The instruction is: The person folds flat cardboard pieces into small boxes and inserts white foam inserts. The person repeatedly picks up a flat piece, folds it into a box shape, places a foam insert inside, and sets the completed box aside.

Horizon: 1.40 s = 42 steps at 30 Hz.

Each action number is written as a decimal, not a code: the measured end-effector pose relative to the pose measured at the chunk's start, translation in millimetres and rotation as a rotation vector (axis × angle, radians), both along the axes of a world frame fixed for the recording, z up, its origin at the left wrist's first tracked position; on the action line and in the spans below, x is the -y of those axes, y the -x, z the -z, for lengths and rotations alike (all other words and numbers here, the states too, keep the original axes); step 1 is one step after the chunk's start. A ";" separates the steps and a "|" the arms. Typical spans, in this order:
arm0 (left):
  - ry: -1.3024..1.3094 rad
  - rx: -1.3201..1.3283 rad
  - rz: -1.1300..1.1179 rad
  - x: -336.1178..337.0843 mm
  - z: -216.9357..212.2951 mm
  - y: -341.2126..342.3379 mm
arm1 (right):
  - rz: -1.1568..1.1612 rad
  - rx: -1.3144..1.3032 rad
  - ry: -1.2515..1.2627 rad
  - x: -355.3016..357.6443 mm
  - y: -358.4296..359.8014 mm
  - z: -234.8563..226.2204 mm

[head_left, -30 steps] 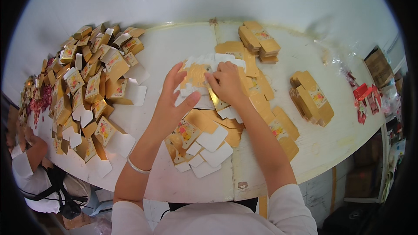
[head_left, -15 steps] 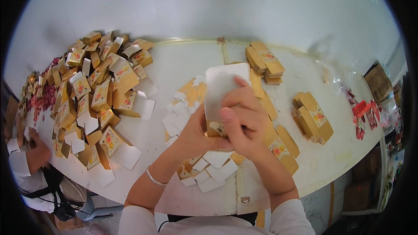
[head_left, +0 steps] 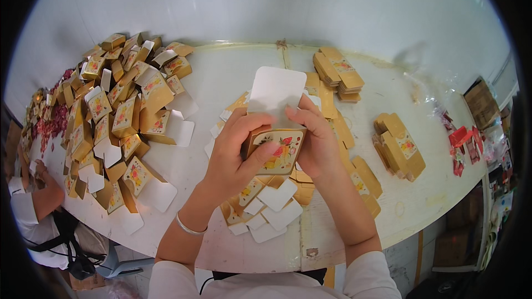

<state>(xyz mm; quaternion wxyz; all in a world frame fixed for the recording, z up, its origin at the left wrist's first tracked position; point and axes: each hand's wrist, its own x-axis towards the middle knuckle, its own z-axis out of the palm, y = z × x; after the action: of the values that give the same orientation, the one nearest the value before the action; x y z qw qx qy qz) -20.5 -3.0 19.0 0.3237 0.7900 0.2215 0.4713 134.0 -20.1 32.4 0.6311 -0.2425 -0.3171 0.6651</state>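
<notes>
Between my two hands is a gold carton point(head_left: 281, 154) with a flower print on its front and a long white flap standing up at the far side. My left hand point(head_left: 235, 144) grips its left side, the thumb across the printed face. On the right side my right hand point(head_left: 317, 138) closes round it, with the thumb at the top near the flap. Below the hands lie overlapping flat gold-and-white cartons point(head_left: 277, 202). To the left rises a big heap of opened-up gold cartons point(head_left: 126, 116), many with a white flap sticking out.
Flat gold cartons are stacked at the back point(head_left: 339, 72) and on the right point(head_left: 398, 147) of the white table point(head_left: 410, 210). Red packets point(head_left: 460, 138) lie at the far right edge, small dark-red pieces point(head_left: 52, 122) at the far left. Another person's arm point(head_left: 47, 194) works at the left edge.
The carton has turned so its printed face now shows, opened into a box shape. My right hand has shifted from in front of the white flap to the carton's right side.
</notes>
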 end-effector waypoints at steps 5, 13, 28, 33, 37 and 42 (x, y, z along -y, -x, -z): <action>0.360 0.312 0.071 -0.2 1.6 -0.6 | 0.040 0.074 -0.129 1.2 6.6 -1.2; 0.431 0.327 0.098 -4.5 -13.8 9.7 | 0.020 0.369 -0.446 -0.9 3.2 -1.0; 0.408 0.225 0.109 7.3 -19.2 4.9 | 0.153 0.563 -0.412 1.1 -0.2 -6.1; 0.382 0.291 0.134 4.9 -13.4 4.1 | 0.230 0.751 -0.483 8.3 2.6 -8.8; 0.404 0.383 0.110 -2.0 -15.1 9.6 | 0.379 0.930 -0.733 7.8 13.4 -9.5; 0.331 0.458 0.074 0.9 -14.1 5.2 | 0.304 0.560 -0.713 0.3 7.8 7.3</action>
<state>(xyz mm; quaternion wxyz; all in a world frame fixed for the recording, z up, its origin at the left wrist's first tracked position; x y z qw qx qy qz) -25.7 -3.9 33.1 0.5070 0.6070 0.1875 0.5825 126.2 -20.4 25.2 0.6553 -0.2243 -0.6443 0.3242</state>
